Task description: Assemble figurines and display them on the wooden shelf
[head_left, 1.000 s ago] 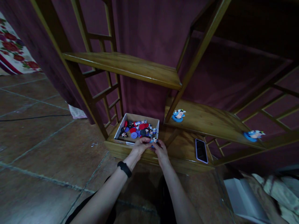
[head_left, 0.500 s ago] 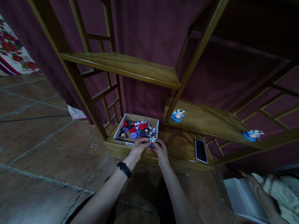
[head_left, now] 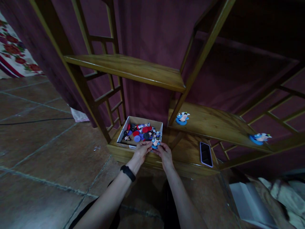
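Between my two hands is a small figurine (head_left: 156, 142) with a blue round base, held just over the near right corner of a cardboard box (head_left: 122, 133). My left hand (head_left: 142, 150) pinches it from the left, and my right hand (head_left: 165, 153) grips its right side with the fingertips. Inside the box lie several jumbled figurines and loose round bases in red, purple and black, among them a purple disc (head_left: 137, 138). A similar figurine (head_left: 182, 118) on a blue base stands on the middle shelf, and another blue-based figurine (head_left: 260, 138) sits at that shelf's right end.
A wooden display shelf (head_left: 126, 68) with lattice sides surrounds the box. On its low board to the right lies a phone (head_left: 206, 154) in a light purple case. A white box (head_left: 251, 203) and crumpled cloth (head_left: 282, 197) are on the floor at lower right.
The figurine has turned a little between my fingers, and my right-hand fingers have shifted slightly. The whole view has drifted slightly; the box and the shelf figurines stay put.
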`<state>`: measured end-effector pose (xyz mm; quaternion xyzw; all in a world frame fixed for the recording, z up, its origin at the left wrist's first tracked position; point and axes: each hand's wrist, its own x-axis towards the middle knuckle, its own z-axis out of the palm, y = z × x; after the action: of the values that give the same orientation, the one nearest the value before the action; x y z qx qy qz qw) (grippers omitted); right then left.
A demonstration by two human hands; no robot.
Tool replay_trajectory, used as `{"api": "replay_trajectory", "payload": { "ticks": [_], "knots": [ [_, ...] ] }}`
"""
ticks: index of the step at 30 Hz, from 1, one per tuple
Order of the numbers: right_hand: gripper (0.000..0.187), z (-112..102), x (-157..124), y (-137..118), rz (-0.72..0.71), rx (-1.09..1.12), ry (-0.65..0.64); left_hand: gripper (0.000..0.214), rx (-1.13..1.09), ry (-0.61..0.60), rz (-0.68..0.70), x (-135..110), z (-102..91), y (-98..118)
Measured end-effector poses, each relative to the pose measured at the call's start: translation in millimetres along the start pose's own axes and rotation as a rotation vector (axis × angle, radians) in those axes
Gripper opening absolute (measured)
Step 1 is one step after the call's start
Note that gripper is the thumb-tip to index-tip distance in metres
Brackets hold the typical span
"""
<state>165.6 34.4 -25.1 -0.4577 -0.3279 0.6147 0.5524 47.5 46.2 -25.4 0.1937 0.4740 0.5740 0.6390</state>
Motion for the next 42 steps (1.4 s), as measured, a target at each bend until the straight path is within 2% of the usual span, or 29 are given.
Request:
{"api": "replay_trajectory", "payload": {
  "ticks": [12, 19, 25, 36, 42],
  "knots": [
    [0.027, -9, 13, 16, -0.069, -0.26, 0.009, 0.022, 0.139, 0.026, 0.015, 2, -4.9, 8],
    [0.027, -10, 11, 18, -0.089, -0.264, 0.016, 0.022, 0.089, 0.026, -0.069, 1, -8.9, 8],
    [0.027, -11, 13, 17, -0.093, -0.265, 0.008, 0.021, 0.074, 0.043, -0.087, 1, -5.2, 8],
    [0.029, -10, 11, 13, -0.094, -0.253, -0.018, 0.02, 0.124, 0.031, -0.084, -3, -0.8, 10],
    [0.03, -9, 11, 10, -0.079, -0.24, -0.017, 0.023, 0.132, 0.004, -0.017, -2, 1.0, 8]
  ]
}}
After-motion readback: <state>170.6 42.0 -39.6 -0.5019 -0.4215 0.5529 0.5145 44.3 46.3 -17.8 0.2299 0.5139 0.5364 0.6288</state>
